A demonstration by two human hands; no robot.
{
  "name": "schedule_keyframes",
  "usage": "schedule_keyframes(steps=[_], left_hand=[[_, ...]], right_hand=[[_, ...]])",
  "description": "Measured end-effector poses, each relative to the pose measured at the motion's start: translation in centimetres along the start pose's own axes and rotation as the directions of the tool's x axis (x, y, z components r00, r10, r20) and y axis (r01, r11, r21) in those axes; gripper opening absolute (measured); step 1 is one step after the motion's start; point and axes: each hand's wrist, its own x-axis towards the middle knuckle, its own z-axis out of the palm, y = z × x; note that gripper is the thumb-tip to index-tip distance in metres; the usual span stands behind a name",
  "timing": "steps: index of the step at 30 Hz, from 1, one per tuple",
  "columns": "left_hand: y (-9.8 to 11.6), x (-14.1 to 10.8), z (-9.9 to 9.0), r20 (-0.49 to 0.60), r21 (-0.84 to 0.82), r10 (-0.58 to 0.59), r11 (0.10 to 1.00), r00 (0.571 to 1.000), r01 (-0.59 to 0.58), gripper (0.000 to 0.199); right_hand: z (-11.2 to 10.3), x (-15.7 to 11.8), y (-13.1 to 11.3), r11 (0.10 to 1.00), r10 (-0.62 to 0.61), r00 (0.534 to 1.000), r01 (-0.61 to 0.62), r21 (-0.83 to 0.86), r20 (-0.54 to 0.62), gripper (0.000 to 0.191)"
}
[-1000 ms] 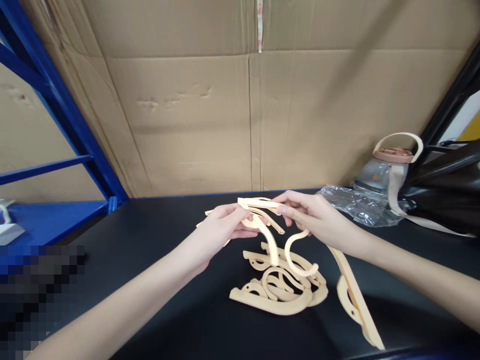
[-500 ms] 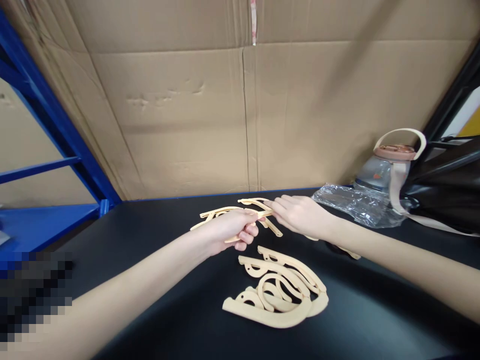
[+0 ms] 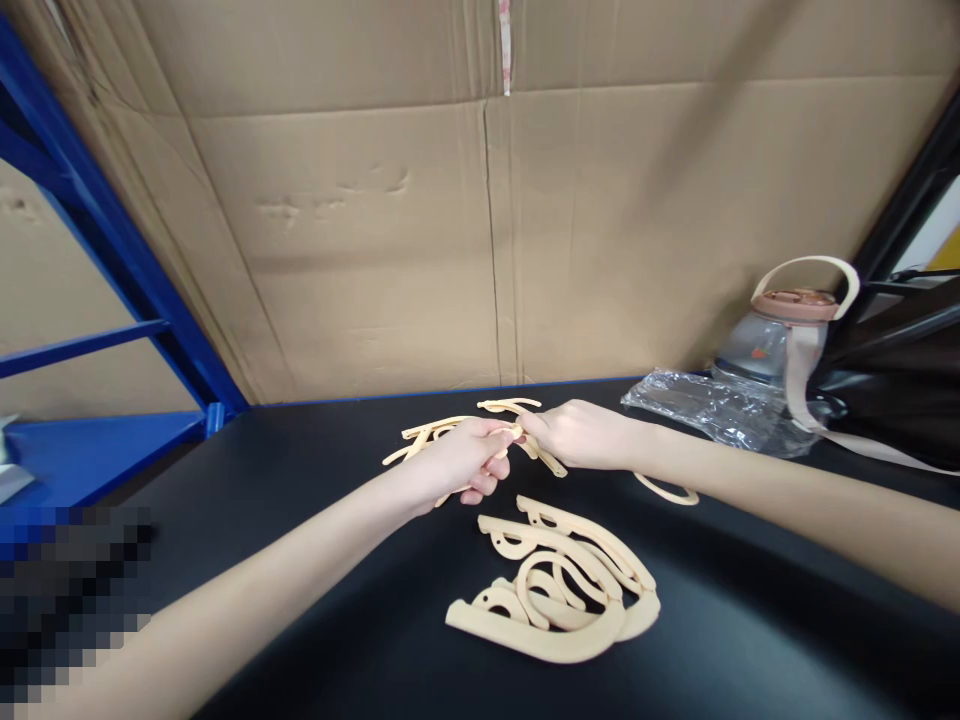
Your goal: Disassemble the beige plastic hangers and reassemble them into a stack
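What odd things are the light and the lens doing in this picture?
In the head view, a soft diagonal shadow crosses the cardboard at upper right; bright glints break up the clear plastic wrap; a dull sheen lies on the black tabletop at lower right; coarse pixel blocks hide the lower left corner; the folding hangers in front look fairly sharp.

So both hands, left [image 3: 476, 462] and right [image 3: 566, 432], are pinching a little cream plastic piece [image 3: 517, 430] above the black tabletop [image 3: 337, 600].
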Motion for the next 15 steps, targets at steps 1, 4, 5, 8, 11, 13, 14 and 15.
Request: schedule_keyframes(steps=[1, 4, 5, 8, 11, 13, 14, 15], left_hand=[[-0.1, 0.0, 0.0, -0.022, 0.074, 0.025, 0.997, 0.999, -0.024, 0.020], [-0.2, -0.1, -0.5, -0.103, 0.300, 0.128, 0.950, 0.986, -0.092, 0.028], [-0.3, -0.3, -0.9, -0.139, 0.414, 0.198, 0.902, 0.970, -0.124, 0.030], [-0.9, -0.6, -2.5, -0.168, 0.813, 0.469, 0.563, 0.867, -0.147, 0.033], [-2.3, 0.0, -4.1, -0.075, 0.970, 0.608, 0.229, 0.790, -0.084, 0.036], [-3.3, 0.9, -4.9, -0.045, 0.978, 0.612, 0.187, 0.790, -0.089, 0.035], [-3.7, 1.3, -5.1, -0.034, 0.977, 0.604, 0.187, 0.796, -0.100, 0.034], [-4.0, 1.7, -5.3, -0.025, 0.974, 0.594, 0.195, 0.804, -0.113, 0.033]], right_hand=[[-0.2, 0.0, 0.0, 0.998, 0.024, 1.000, -0.025, 0.055, 0.009, 0.011], [-0.9, -0.1, 0.3, 0.949, 0.130, 0.991, -0.133, 0.284, 0.031, 0.015], [-1.1, -0.3, 0.6, 0.900, 0.181, 0.982, -0.187, 0.393, 0.054, 0.018], [-1.8, -0.6, 1.7, 0.664, 0.303, 0.942, -0.318, 0.676, 0.146, 0.029], [-2.9, -0.4, 2.6, 0.493, 0.417, 0.894, -0.374, 0.786, 0.164, 0.028], [-4.0, 0.2, 2.7, 0.408, 0.495, 0.855, -0.387, 0.827, 0.156, 0.026], [-4.6, 0.6, 2.7, 0.364, 0.526, 0.837, -0.381, 0.850, 0.151, 0.025], [-5.3, 1.0, 2.6, 0.317, 0.549, 0.823, -0.368, 0.874, 0.147, 0.025]])
